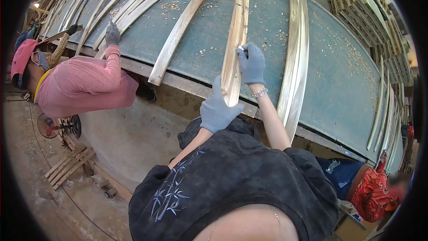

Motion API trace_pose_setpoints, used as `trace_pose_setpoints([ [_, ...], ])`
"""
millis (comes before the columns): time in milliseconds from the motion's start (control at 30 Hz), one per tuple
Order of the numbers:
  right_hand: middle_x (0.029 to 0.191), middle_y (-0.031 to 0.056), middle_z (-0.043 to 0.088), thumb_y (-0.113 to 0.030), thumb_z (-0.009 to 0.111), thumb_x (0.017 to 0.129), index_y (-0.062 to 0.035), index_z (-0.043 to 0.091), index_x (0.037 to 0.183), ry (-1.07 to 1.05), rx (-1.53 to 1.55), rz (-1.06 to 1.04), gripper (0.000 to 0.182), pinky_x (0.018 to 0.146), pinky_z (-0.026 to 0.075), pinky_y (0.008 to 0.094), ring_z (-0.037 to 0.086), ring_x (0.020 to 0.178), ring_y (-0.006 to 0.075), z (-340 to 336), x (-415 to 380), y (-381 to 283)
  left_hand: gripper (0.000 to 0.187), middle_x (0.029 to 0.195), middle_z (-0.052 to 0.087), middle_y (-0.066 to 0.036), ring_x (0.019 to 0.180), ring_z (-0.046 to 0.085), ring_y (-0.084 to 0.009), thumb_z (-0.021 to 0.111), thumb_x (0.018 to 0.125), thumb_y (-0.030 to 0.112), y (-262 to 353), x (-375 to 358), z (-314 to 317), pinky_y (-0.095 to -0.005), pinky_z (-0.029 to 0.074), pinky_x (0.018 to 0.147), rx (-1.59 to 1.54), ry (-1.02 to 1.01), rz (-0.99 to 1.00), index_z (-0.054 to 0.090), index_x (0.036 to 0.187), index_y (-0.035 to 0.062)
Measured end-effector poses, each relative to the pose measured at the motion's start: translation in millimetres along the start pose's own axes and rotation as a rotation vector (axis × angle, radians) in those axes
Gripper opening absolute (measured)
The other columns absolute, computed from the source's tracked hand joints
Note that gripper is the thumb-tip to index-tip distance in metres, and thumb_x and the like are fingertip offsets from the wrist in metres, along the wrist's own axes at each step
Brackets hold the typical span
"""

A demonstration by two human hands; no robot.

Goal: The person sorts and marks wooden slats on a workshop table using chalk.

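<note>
A long wooden strip [234, 40] lies lengthwise in front of me, its near end reaching the table edge. My left hand [219, 110], in a grey glove, grips that near end, with one finger stretched along the left side and the thumb across to the right. Further up the strip, my right hand [253, 64] is also gloved and pinches a small white piece [240, 48] like a bit of chalk against the wood's right side. Dark marks or knots show along the strip's upper part.
The green tabletop [267, 13] carries wood chips and more strips: one plank [183, 27] to the left, a pair [296, 53] to the right. A person in pink [84, 80] handles strips at left; another in red [374, 196] is at right. Stacked wood [365, 13] stands behind.
</note>
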State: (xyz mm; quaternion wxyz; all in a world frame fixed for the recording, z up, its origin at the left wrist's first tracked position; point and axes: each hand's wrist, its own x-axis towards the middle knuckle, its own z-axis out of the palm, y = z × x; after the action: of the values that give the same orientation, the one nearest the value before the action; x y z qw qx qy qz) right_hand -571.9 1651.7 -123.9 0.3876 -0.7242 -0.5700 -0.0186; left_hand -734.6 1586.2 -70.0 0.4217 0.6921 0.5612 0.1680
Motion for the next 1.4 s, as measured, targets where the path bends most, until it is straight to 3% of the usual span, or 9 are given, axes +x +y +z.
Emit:
trace_pose_setpoints([
  [167, 0.062, 0.0106, 0.052, -0.018, 0.059, 0.074, -0.0038, 0.050, 0.071, -0.299, 0.249, 0.129, 0.018, 0.055, 0.041, 0.0363, 0.052, 0.060, 0.0288, -35.8, -15.9, -9.7, 0.085, 0.096, 0.058, -0.021, 0.085, 0.059, -0.0358, 0.070, 0.055, 0.033, 1.9, 6.1, -6.9, -0.0393, 0.047, 0.074, 0.008, 0.004, -0.004, 0.031, 0.127, 0.0100],
  [233, 0.059, 0.0099, 0.053, -0.019, 0.060, 0.075, -0.0032, 0.052, 0.071, -0.197, 0.117, 0.048, 0.019, 0.053, 0.042, 0.0350, 0.053, 0.055, 0.0246, -31.3, -24.7, 20.1, 0.084, 0.095, 0.058, -0.021, 0.085, 0.059, -0.0360, 0.070, 0.055, 0.032, 3.1, 8.1, -6.7, -0.0393, 0.047, 0.073, -0.039, 0.004, 0.012, 0.031, 0.127, 0.0100],
  [300, 0.056, 0.0057, 0.053, -0.021, 0.060, 0.078, -0.0027, 0.054, 0.074, -0.105, 0.295, 0.455, 0.020, 0.054, 0.043, 0.0321, 0.053, 0.053, 0.0175, -29.6, -30.5, 43.3, 0.083, 0.094, 0.058, -0.021, 0.085, 0.059, -0.0363, 0.070, 0.056, 0.032, 5.2, 15.0, -8.1, -0.0393, 0.047, 0.073, -0.093, 0.021, 0.040, 0.031, 0.126, 0.0100],
  [367, 0.064, 0.0030, 0.056, -0.025, 0.057, 0.082, -0.0026, 0.055, 0.075, -0.199, 0.358, 0.533, 0.024, 0.055, 0.045, 0.0296, 0.053, 0.057, 0.0135, -34.9, -31.7, 51.5, 0.087, 0.095, 0.058, -0.021, 0.085, 0.058, -0.0369, 0.071, 0.057, 0.034, 5.6, 20.5, -11.4, -0.0397, 0.047, 0.073, -0.037, -0.042, 0.004, 0.028, 0.128, 0.0083],
  [433, 0.079, 0.0051, 0.057, -0.027, 0.054, 0.085, -0.0037, 0.055, 0.080, -0.189, 1.065, 0.936, 0.024, 0.062, 0.047, 0.0282, 0.055, 0.068, 0.0153, -39.5, -28.4, 28.5, 0.090, 0.096, 0.058, -0.022, 0.085, 0.058, -0.0371, 0.072, 0.058, 0.035, 2.4, 19.6, -6.5, -0.0400, 0.047, 0.073, -0.013, -0.044, 0.041, 0.025, 0.129, 0.0072],
  [633, 0.090, 0.0081, 0.054, -0.029, 0.048, 0.088, -0.0069, 0.053, 0.091, -0.317, 1.711, 1.191, 0.023, 0.078, 0.046, 0.0314, 0.052, 0.083, 0.0184, -27.0, -32.8, 1.8, 0.091, 0.088, 0.059, -0.021, 0.080, 0.059, -0.0369, 0.069, 0.064, 0.040, -5.1, 25.7, 7.0, -0.0408, 0.047, 0.068, 0.103, -0.149, 0.136, 0.020, 0.132, 0.0053],
  [867, 0.091, 0.0037, 0.056, -0.030, 0.045, 0.090, -0.0090, 0.053, 0.091, -0.013, 1.536, 1.141, 0.023, 0.077, 0.045, 0.0320, 0.053, 0.085, 0.0181, -9.8, -66.1, 34.6, 0.057, 0.063, 0.055, -0.008, 0.058, 0.056, -0.0240, 0.061, 0.075, 0.033, 3.9, 24.8, 6.2, -0.0349, 0.044, 0.055, -0.012, -0.341, 0.334, 0.040, 0.124, 0.0112],
  [1233, 0.093, 0.0024, 0.058, -0.037, 0.053, 0.085, -0.0061, 0.060, 0.097, 0.020, 1.197, 1.351, 0.034, 0.077, 0.040, 0.0262, 0.053, 0.085, 0.0138, -4.4, -71.7, 30.9, 0.049, 0.068, 0.056, -0.009, 0.063, 0.058, -0.0226, 0.062, 0.075, 0.029, -11.7, 34.9, 15.3, -0.0329, 0.046, 0.059, -0.007, -0.295, 0.304, 0.047, 0.117, 0.0098],
  [1400, 0.081, 0.0050, 0.061, -0.032, 0.056, 0.082, -0.0075, 0.061, 0.084, 0.006, 0.327, 0.925, 0.025, 0.062, 0.043, 0.0332, 0.056, 0.069, 0.0165, -6.7, -87.5, 21.5, 0.046, 0.081, 0.057, -0.011, 0.072, 0.059, -0.0228, 0.063, 0.073, 0.027, -34.9, 52.7, 28.8, -0.0336, 0.047, 0.064, 0.025, -0.055, 0.464, 0.050, 0.114, 0.0094],
])
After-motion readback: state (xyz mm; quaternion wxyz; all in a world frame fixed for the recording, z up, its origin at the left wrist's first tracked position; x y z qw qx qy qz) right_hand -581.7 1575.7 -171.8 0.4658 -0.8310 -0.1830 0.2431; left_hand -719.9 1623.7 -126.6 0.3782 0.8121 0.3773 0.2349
